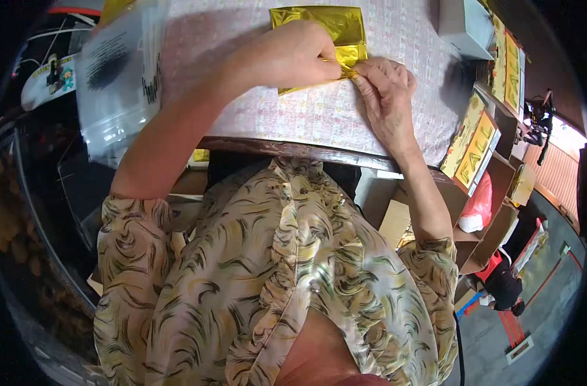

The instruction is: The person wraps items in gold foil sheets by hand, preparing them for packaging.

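Observation:
A shiny gold foil piece (pixel 335 24) lies on the pink and white patterned cloth (pixel 203 58) near the top of the view. My left hand (pixel 300 55) reaches over its left part, fingers curled and closed on the foil's lower right area. Beside it, my right hand (pixel 388 90) pinches the foil's lower right edge between thumb and fingers. The fingertips of both hands are close together there, and the foil is crinkled between them. Part of the foil is hidden under my left hand.
Clear plastic bags (pixel 116 77) hang over the table's left side. At the right stand boxes with yellow "FALL" signs (pixel 476 151) and a white box (pixel 464 29). The dark table edge (pixel 293 150) runs before my body. Another person (pixel 502 283) is far off at the right.

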Demonstrator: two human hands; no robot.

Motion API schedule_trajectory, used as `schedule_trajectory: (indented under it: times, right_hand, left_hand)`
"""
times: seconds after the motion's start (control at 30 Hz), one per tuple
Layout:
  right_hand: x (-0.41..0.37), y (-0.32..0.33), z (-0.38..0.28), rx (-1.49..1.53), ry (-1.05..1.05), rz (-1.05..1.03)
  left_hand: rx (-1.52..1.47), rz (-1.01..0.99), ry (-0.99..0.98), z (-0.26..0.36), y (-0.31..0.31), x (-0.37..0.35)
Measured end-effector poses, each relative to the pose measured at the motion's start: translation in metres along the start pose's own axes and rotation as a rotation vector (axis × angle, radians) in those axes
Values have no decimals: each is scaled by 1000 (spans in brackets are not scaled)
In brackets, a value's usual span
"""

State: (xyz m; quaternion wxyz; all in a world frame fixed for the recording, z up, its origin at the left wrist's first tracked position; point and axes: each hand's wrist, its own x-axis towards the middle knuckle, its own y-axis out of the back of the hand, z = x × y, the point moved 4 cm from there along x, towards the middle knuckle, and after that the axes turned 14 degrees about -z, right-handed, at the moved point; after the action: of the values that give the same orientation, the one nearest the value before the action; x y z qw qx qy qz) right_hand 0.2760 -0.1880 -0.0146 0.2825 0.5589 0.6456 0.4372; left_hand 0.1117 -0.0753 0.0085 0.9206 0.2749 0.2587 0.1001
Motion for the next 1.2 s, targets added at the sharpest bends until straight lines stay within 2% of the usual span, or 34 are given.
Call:
schedule_trajectory:
  times: [0.13,0.2,0.27,0.33,0.37,0.4,0.47,0.6,0.63,0.7,0.9,1.1,1.2]
  right_hand:
    - [0,2,1,28,-36,10]
    - [0,1,2,50,-19,11]
    - [-1,2,0,48,-53,-19]
    - [-2,2,-2,53,-75,-49]
    - [-3,3,-2,52,-74,-32]
    - [-4,3,-2,49,-70,-14]
    - [-6,3,2,55,-54,-24]
    - [-9,0,6,111,-42,31]
    - [-10,1,6,107,-40,27]
    - [-10,-1,7,120,-122,13]
    - [-12,-7,13,279,-192,31]
    - [-4,-2,-4,116,-223,40]
    - [-6,-7,0,154,-239,73]
  left_hand:
    - [-61,-45,110,-19,3,-9]
    - [-519,327,-352,-35,5,-25]
    - [-554,266,-290,-47,-2,-44]
    - [-429,632,-363,-52,-15,-60]
    - [-258,571,-281,-51,-23,-65]
    - [-265,580,-278,-46,-30,-68]
    - [-8,680,-134,-34,-41,-69]
    - [-86,770,-177,-36,-53,-61]
    - [-18,742,-149,-34,-51,-64]
    - [-42,746,-150,-35,-55,-61]
    - [-117,773,-154,-38,-57,-54]
    - [-94,782,-135,-42,-54,-51]
    - [-71,765,-100,-44,-54,-50]
